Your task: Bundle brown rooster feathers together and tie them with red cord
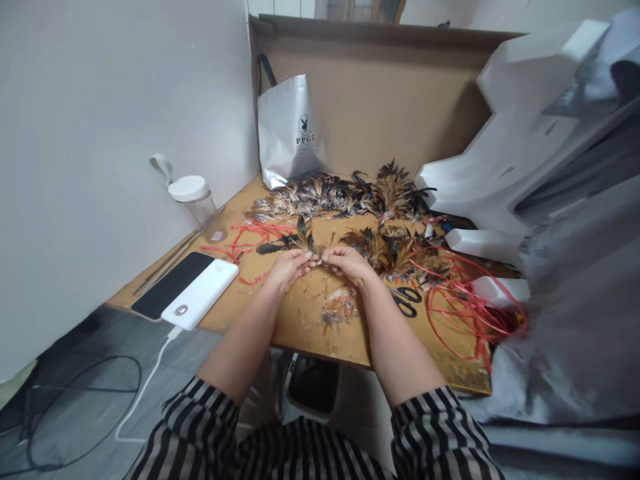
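Observation:
Over the middle of the wooden table, my left hand (294, 268) and my right hand (347, 263) meet with fingertips pinched on a small feather bunch (303, 236). Its brown and dark plumes point up and away from me; the pinched base is mostly hidden by my fingers. Right of my right hand lies a pile of brown and black feathers (395, 250). Feather scraps and fluff (341, 308) are strewn below my hands. Black-handled scissors (406, 302) rest beside my right wrist, their blades not visible.
A long feather heap (330, 197) lies at the back before a silver bag (290, 133). Red plastic strips (475, 313) tangle at right; more red strips (257, 232) lie left. A phone (173, 287), white power bank (201, 293) and lidded bottle (193, 193) occupy the left side.

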Action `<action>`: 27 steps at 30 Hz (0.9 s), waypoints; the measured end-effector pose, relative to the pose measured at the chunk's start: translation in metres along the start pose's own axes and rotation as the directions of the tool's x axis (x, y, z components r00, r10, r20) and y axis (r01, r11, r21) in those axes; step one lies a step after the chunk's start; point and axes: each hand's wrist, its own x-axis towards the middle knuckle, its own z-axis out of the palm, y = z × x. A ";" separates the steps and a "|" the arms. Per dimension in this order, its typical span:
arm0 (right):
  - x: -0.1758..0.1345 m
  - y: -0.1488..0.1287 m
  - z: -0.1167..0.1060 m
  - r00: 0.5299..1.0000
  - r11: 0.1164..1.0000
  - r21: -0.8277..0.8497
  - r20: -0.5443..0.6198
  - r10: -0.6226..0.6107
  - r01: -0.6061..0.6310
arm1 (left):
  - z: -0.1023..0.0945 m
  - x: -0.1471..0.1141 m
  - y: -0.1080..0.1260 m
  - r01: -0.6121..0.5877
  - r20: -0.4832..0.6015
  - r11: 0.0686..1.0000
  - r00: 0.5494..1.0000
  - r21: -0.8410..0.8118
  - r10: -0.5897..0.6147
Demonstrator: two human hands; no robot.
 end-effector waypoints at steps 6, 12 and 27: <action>0.003 0.000 0.006 0.991 0.998 0.023 -0.120 -0.050 0.054 | 0.002 -0.002 0.000 0.032 0.045 0.996 0.998 0.089 -0.036; 0.003 0.002 0.011 0.981 0.994 -0.035 -0.156 -0.111 0.107 | 0.003 -0.003 -0.001 0.058 0.042 0.990 0.997 0.131 -0.064; 0.005 0.003 0.010 0.967 0.967 -0.187 -0.154 -0.201 0.171 | 0.006 -0.004 0.001 0.017 0.017 0.969 1.000 0.247 -0.022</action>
